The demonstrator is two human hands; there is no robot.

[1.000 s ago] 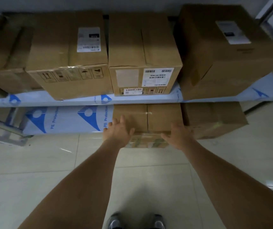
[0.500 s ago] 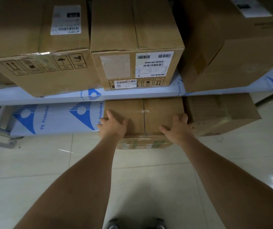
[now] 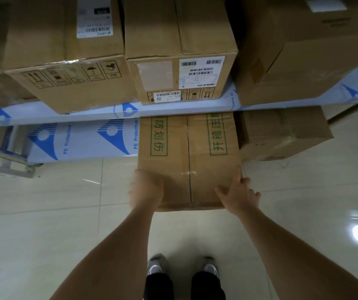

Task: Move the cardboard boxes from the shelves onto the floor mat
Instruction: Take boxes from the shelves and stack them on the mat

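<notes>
A brown cardboard box with green printed characters [image 3: 187, 152] juts halfway out of the lower shelf over the tiled floor. My left hand [image 3: 146, 188] grips its near left corner, fingers curled over the side. My right hand [image 3: 237, 192] grips the near right corner, thumb on top and fingers down the side. On the upper shelf [image 3: 100, 114] stand a box with handling symbols [image 3: 65, 61], a labelled box [image 3: 180, 50] and a large box [image 3: 303, 50]. The floor mat is not in view.
Another box [image 3: 282, 133] sits on the lower shelf right of the held one. Blue-and-white protective film [image 3: 82, 139] covers the lower shelf at left. A metal shelf frame [image 3: 4, 163] stands at far left. My shoes [image 3: 182, 267] are on the glossy tiles [image 3: 43, 213].
Both hands shifted from the box's top to its near corners and drew the box out of the lower shelf toward me, uncovering the green print on its top.
</notes>
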